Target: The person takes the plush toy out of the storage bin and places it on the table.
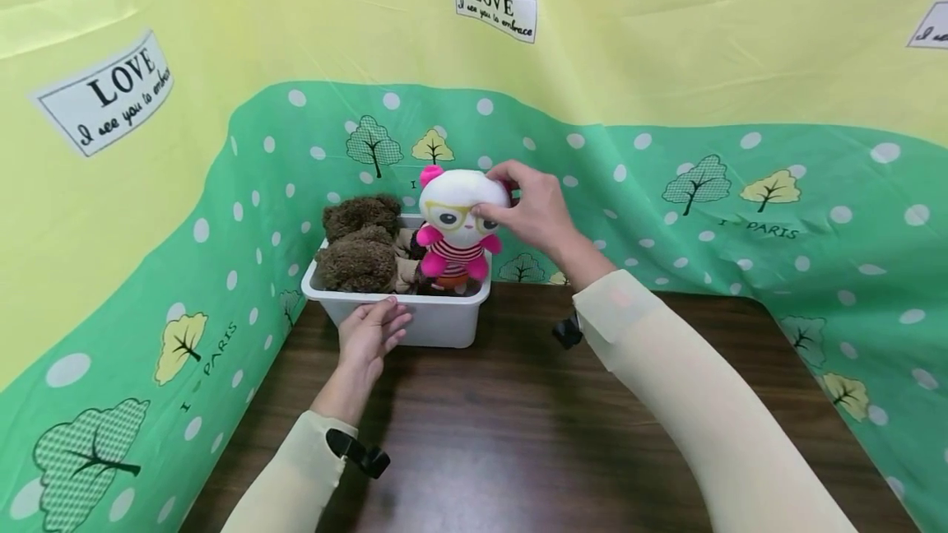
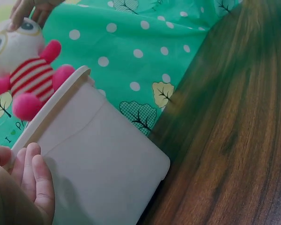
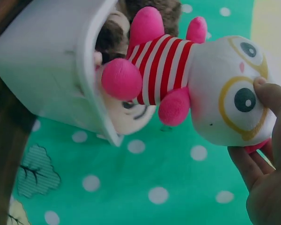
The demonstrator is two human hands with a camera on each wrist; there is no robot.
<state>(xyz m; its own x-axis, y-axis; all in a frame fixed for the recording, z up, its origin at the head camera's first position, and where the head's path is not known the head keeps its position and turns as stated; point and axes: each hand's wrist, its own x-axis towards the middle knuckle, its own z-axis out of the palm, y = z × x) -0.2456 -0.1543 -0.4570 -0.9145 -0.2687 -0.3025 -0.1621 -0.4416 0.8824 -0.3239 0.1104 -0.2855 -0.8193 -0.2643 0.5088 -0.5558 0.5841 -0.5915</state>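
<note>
A white bin (image 1: pixel 437 321) stands at the back left of the table. My left hand (image 1: pixel 370 336) pinches its front rim between thumb and fingers. My right hand (image 1: pixel 539 208) grips the head of a pink and white plush panda (image 1: pixel 455 224) with yellow glasses and a red-striped shirt, thumb on its face. The panda is upright over the bin's right side, its feet around rim height. Brown fluffy plush toys (image 1: pixel 359 257) fill the left of the bin. Behind the panda, the right wrist view shows part of a cream plush face (image 3: pixel 126 115) inside the bin.
The dark wooden table (image 1: pixel 474 434) reaches toward the front and right. A green and yellow printed cloth (image 1: pixel 652 212) hangs behind the bin and along both sides, close to the bin's back and left.
</note>
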